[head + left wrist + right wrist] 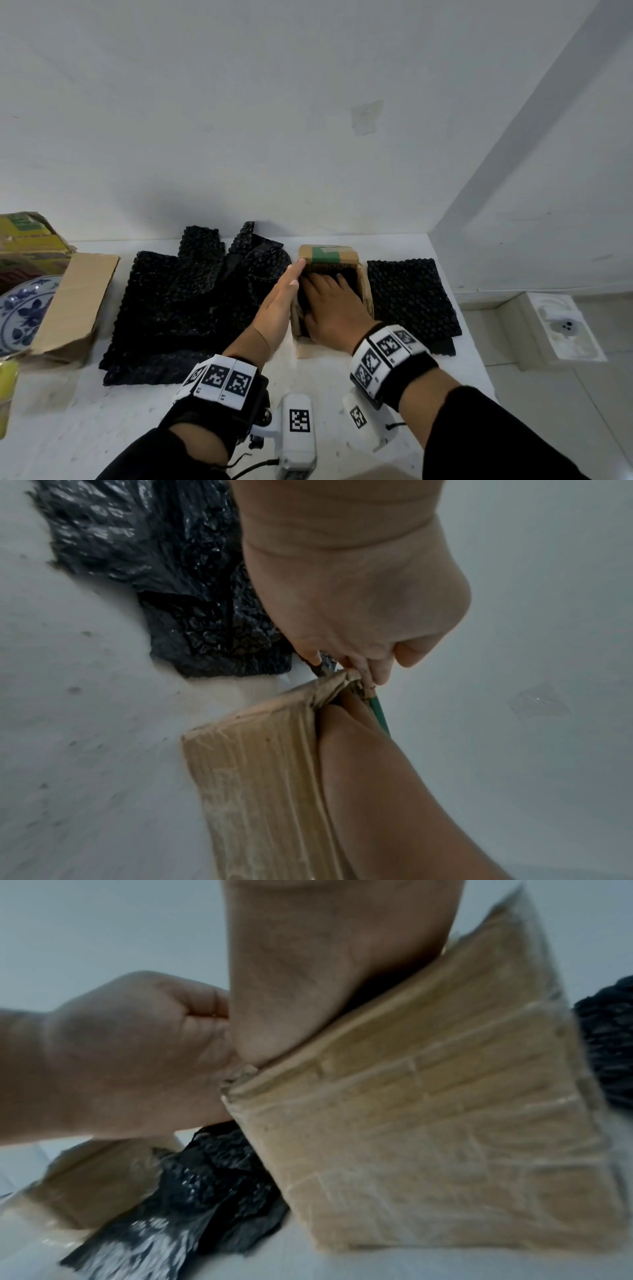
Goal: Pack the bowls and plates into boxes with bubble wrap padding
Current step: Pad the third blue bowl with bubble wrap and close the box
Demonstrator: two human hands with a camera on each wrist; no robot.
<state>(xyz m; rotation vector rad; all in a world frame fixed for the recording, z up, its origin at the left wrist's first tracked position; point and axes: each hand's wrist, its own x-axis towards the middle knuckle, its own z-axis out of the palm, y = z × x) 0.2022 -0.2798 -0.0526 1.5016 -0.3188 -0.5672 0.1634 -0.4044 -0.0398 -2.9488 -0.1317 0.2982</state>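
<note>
Both hands at small cardboard box (334,274)

Left hand (279,305) flat, fingers straight, pressed on box's outer side; right hand (337,308) spread wide inside, on black bubble wrap (349,275); further sheets (178,301) beside left hand.

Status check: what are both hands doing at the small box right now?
Left hand flat against small box outside wall. Right hand inside, pressing black bubble wrap down. Plate waits far left. Nothing blocking.

The right hand (334,308) lies spread inside the small cardboard box (365,291), the left hand (280,301) flat against its outer wall, black bubble wrap (178,301) just beyond those fingers.
</note>
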